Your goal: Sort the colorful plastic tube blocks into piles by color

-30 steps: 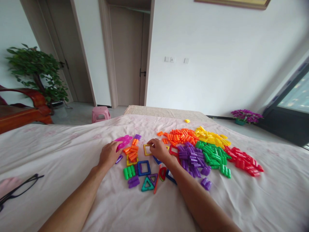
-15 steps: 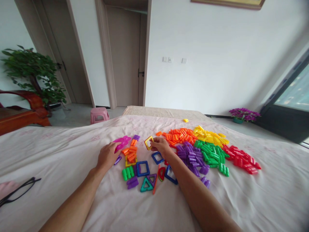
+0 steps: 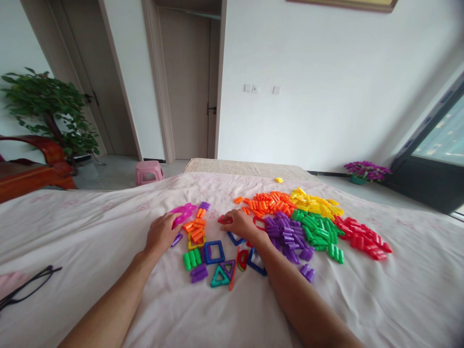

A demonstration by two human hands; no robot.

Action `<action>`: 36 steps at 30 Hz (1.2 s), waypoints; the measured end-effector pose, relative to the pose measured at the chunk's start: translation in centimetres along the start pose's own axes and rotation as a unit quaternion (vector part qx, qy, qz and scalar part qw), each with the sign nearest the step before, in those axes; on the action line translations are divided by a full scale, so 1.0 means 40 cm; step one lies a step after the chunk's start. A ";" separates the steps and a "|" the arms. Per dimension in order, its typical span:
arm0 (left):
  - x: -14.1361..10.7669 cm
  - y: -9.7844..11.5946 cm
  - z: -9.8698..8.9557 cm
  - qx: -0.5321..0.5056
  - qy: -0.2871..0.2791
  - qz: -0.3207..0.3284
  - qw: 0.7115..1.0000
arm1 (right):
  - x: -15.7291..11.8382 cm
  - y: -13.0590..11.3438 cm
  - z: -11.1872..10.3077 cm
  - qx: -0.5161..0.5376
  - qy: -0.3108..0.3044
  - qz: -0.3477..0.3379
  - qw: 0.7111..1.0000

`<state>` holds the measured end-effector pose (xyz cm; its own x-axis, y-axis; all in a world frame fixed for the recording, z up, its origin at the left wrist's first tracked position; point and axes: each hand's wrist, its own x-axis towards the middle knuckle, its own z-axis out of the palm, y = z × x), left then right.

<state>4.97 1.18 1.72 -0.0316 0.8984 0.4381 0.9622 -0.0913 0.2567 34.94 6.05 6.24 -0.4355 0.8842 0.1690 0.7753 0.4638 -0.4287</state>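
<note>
My left hand is closed on a magenta plastic piece with rounded lobes. A small purple piece lies just beside its fingers. My right hand pinches a red piece low over the cloth; its full shape is hidden. Below that hand lies a partly covered blue square frame. Between my arms lie another blue square frame, a teal triangle frame, a purple triangle frame, an orange stick and a red half-round piece.
Loose orange, yellow, purple, green and red blocks form piles on the right. Green blocks and orange blocks sit near my left hand. Eyeglasses rest at far left on the bedsheet.
The yellow square frame that my right hand held up no longer shows. My right hand is slightly lower, with a red piece at its fingertips. My left hand stays on the magenta piece.
</note>
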 end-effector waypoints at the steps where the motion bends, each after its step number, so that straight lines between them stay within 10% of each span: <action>1: 0.000 0.000 0.000 -0.001 0.000 -0.001 1.000 | -0.002 -0.005 -0.001 -0.010 -0.006 -0.013 1.000; 36: -0.001 0.006 -0.006 0.009 -0.011 -0.005 1.000 | -0.029 -0.135 0.077 0.030 0.011 -0.154 0.988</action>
<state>5.12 1.01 1.95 -0.0360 0.9081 0.4172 0.9663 -0.0749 0.2464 29.85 2.37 5.61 -0.6361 0.7028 0.3184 0.5785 0.7075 -0.4058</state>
